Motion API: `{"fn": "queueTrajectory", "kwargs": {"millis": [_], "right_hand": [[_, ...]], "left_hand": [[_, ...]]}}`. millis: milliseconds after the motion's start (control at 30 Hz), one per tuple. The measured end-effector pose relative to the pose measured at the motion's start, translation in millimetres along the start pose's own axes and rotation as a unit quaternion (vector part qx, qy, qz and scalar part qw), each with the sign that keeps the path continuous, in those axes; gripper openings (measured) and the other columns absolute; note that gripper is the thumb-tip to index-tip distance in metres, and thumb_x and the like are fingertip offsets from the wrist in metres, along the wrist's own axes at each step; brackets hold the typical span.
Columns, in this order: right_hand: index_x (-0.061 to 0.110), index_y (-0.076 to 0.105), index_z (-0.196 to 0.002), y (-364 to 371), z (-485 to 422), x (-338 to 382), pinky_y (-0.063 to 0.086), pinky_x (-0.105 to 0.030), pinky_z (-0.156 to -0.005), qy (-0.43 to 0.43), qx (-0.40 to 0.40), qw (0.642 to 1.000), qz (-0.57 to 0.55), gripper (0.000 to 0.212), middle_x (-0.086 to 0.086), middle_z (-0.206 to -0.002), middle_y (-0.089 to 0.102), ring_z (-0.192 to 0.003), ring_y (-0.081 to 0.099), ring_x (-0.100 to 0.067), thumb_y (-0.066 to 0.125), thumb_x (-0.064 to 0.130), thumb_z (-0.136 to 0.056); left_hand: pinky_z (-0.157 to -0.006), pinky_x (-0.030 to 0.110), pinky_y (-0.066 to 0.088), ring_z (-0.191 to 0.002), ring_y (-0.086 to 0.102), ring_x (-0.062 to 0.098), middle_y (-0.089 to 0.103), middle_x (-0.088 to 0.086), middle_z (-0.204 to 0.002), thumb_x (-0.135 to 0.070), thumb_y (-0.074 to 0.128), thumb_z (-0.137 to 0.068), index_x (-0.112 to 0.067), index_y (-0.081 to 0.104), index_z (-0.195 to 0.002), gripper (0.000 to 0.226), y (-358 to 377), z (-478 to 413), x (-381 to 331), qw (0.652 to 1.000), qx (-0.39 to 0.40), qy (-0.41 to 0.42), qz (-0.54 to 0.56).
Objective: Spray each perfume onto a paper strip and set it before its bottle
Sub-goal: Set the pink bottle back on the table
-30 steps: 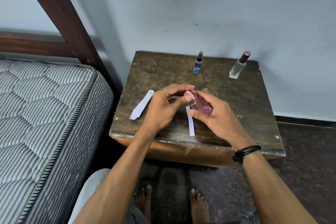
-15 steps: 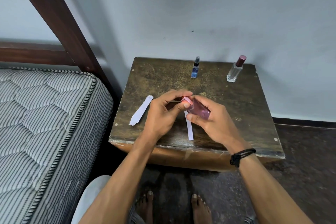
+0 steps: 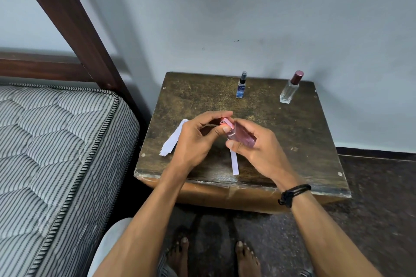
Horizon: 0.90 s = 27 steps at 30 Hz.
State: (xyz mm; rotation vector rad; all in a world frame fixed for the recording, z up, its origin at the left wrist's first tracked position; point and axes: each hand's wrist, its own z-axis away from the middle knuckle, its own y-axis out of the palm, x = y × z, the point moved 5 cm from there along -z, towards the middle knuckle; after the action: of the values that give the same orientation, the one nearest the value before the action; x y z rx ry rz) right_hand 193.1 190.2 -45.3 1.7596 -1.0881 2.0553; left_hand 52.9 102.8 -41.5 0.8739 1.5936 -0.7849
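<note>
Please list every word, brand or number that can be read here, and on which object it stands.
No text is readable.
Blue bottle: its label is too small and blurred to read.
Clear bottle, pink bottle, paper strips: no print visible.

The right hand (image 3: 254,148) covers the far end of the single paper strip (image 3: 234,163) and the base of the pink bottle (image 3: 239,136), the left hand (image 3: 195,139) hides one side of the pile of strips (image 3: 172,141), and the label on the small blue bottle (image 3: 241,86) is too small to read.
</note>
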Motion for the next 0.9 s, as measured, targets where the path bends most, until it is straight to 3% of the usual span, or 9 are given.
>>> {"fn": "queueTrajectory", "kwargs": {"millis": [100, 233, 300, 400, 533, 667, 800, 900], "right_hand": [[0.033, 0.063, -0.131, -2, -1, 0, 0.042, 0.000, -0.088, 0.001, 0.008, 1.000, -0.011, 0.050, 0.023, -0.122, 0.069, -0.112, 0.062, 0.015, 0.081, 0.016, -0.087], [0.030, 0.055, -0.126, -5, -1, -4, 0.045, -0.015, -0.093, 0.021, -0.008, 0.999, -0.041, 0.053, 0.017, -0.124, 0.070, -0.117, 0.063, 0.008, 0.086, 0.023, -0.083], [0.027, 0.056, -0.121, -7, -3, -3, 0.053, -0.024, -0.084, 0.027, -0.023, 0.997, -0.075, 0.052, 0.012, -0.117, 0.075, -0.109, 0.068, 0.003, 0.086, 0.027, -0.079], [0.018, 0.059, -0.120, -8, -4, 0, 0.057, -0.023, -0.065, 0.017, -0.043, 0.991, -0.122, 0.051, 0.006, -0.111, 0.078, -0.093, 0.071, 0.002, 0.084, 0.026, -0.076], [0.021, 0.064, -0.115, -4, -7, -1, 0.058, -0.025, -0.083, 0.002, -0.049, 0.992, -0.120, 0.045, 0.004, -0.114, 0.076, -0.101, 0.072, -0.005, 0.085, 0.026, -0.075], [0.018, 0.066, -0.116, 3, -10, -5, 0.059, -0.040, -0.093, -0.007, -0.040, 0.987, -0.157, 0.038, -0.008, -0.125, 0.071, -0.110, 0.072, -0.017, 0.082, 0.005, -0.083], [0.014, 0.066, -0.118, 1, -11, 3, 0.058, -0.025, -0.092, -0.015, -0.051, 0.986, -0.155, 0.038, -0.006, -0.116, 0.072, -0.110, 0.070, -0.012, 0.078, -0.002, -0.085], [0.024, 0.069, -0.114, -9, -11, -3, 0.053, -0.014, -0.089, 0.011, -0.095, 0.994, -0.047, 0.035, 0.005, -0.107, 0.071, -0.101, 0.066, -0.001, 0.080, 0.007, -0.086]], "left_hand": [[-0.096, 0.029, 0.054, -0.105, 0.072, 0.016, 0.076, 0.004, -0.108, -0.001, 0.074, -0.087, -0.021, 0.065, -0.126, 0.045, -1, -1, -5, 1.000, 0.006, 0.003, 0.030], [-0.096, 0.028, 0.054, -0.107, 0.071, 0.017, 0.075, 0.006, -0.112, 0.004, 0.076, -0.083, -0.015, 0.063, -0.129, 0.051, -5, -4, -5, 0.998, 0.009, -0.007, 0.064], [-0.098, 0.029, 0.053, -0.110, 0.069, 0.016, 0.073, 0.007, -0.118, 0.002, 0.075, -0.084, -0.010, 0.067, -0.125, 0.044, -8, -4, 0, 0.997, 0.020, -0.027, 0.063], [-0.103, 0.033, 0.052, -0.120, 0.065, 0.027, 0.067, 0.012, -0.130, -0.001, 0.072, -0.089, -0.002, 0.067, -0.126, 0.038, -8, -4, 10, 0.995, 0.060, -0.053, 0.054], [-0.105, 0.042, 0.052, -0.124, 0.063, 0.027, 0.065, 0.011, -0.133, -0.002, 0.070, -0.092, -0.004, 0.066, -0.129, 0.037, -3, -3, 15, 0.992, 0.066, -0.077, 0.073], [-0.105, 0.037, 0.051, -0.122, 0.064, 0.026, 0.066, 0.015, -0.130, -0.001, 0.068, -0.094, -0.002, 0.067, -0.126, 0.033, -2, -3, 18, 0.993, 0.050, -0.082, 0.064], [-0.101, 0.038, 0.054, -0.114, 0.069, 0.024, 0.073, 0.012, -0.118, -0.003, 0.071, -0.092, -0.006, 0.067, -0.121, 0.030, -8, -6, 16, 0.996, 0.023, -0.073, 0.037], [-0.095, 0.029, 0.055, -0.106, 0.071, 0.016, 0.073, 0.009, -0.116, -0.005, 0.073, -0.090, -0.006, 0.065, -0.118, 0.028, -15, -8, 13, 0.998, -0.009, -0.059, 0.010]]}}
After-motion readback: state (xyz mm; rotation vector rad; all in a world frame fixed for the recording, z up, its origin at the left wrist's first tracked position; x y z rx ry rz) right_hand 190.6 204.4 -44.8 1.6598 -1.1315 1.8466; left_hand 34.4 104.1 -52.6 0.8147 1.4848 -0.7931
